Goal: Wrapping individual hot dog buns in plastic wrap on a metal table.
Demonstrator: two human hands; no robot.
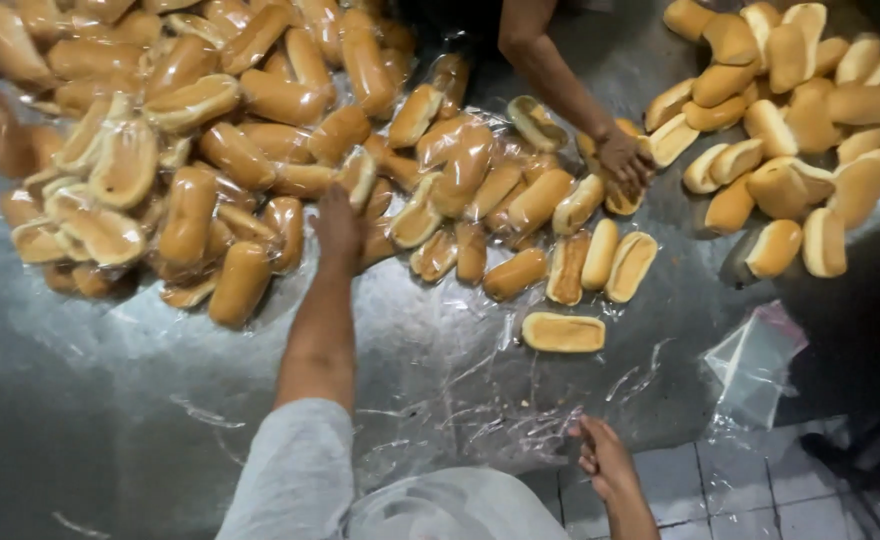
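My left hand (338, 225) reaches far forward into a big heap of plastic-wrapped long bread buns (210, 140) on a metal table (90, 400). Its fingers rest among the buns, and their grip is hidden. My right hand (605, 462) is at the table's near edge, with its fingers curled on the rim of a crumpled clear plastic bag (490, 415). A single bun (563, 332) lies loose between the two hands. Three buns in a row (600, 262) lie just beyond it.
Another person's hand (622, 158) comes in from the top and touches buns near the middle. A pile of unwrapped buns (790, 120) sits at the top right. A small empty plastic bag (755, 362) lies at the right edge, with a tiled floor (720, 490) below.
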